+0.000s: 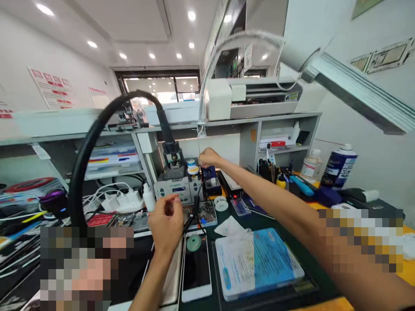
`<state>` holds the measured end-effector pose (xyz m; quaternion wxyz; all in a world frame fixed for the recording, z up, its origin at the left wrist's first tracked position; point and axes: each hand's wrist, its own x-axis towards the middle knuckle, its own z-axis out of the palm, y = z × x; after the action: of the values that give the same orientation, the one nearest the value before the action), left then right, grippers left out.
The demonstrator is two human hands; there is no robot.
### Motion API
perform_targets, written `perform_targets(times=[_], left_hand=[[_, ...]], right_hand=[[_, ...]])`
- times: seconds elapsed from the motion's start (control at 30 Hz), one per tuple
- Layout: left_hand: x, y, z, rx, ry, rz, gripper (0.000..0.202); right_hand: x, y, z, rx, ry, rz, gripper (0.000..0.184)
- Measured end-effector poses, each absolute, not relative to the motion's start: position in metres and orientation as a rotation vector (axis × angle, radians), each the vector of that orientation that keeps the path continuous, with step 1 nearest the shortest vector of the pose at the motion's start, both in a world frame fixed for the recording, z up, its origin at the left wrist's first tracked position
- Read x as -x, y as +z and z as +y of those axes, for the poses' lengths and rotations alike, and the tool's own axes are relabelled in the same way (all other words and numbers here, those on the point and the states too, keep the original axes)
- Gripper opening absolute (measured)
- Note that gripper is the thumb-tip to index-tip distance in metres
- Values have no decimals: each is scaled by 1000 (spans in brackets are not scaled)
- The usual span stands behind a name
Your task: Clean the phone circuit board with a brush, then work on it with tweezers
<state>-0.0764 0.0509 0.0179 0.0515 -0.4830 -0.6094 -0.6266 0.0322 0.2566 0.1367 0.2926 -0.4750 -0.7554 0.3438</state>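
My left hand (166,222) hangs above a circuit board tray (201,214), fingers curled beside a thin black cable (195,211). Whether it pinches anything is hard to see. My right hand (209,157) reaches far forward, close to a thin white wire (198,147) and several small round tins (192,166). Its fingertips are partly hidden. Below them stands a hot-air rework station (171,185), its thick black hose (81,172) looping left. A white smartphone (196,272) lies screen up beneath my left wrist, a green disc (193,242) resting on it.
A blue-and-white packet (256,263) lies on a mesh tray on the dark green mat. Nearby are a tape roll (221,204) and tissue (230,225). White chargers (121,199) and cables crowd the left. A blue spray can (339,166) stands right, under a lamp arm (356,90).
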Motion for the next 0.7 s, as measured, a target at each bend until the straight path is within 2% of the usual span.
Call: perform_targets(times=[0.2,0.3,0.4,0.53,0.6,0.7], left_hand=[[78,22,52,1412,-1911,-1946,33],[85,30,49,1545,-1786,-2039,34],[97,40,43,1883,-1488,-2185,28],[100,42,32,2330,-902,-2312,18],[93,37,29,2402,-644,-2352,14],[81,27,27,2363,-386,-2385,22]], right_hand=[[-98,149,210,1035,659,-2035,39],[-142,136,178,993,644,-2052,33],[-187,110,156,1038,741,-2126,30],[-231,72,148,1146,965,-1981,34],[-242,59,150,1146,1052,-1868,35],[-249,49,152,1108,1097,-1789,35]])
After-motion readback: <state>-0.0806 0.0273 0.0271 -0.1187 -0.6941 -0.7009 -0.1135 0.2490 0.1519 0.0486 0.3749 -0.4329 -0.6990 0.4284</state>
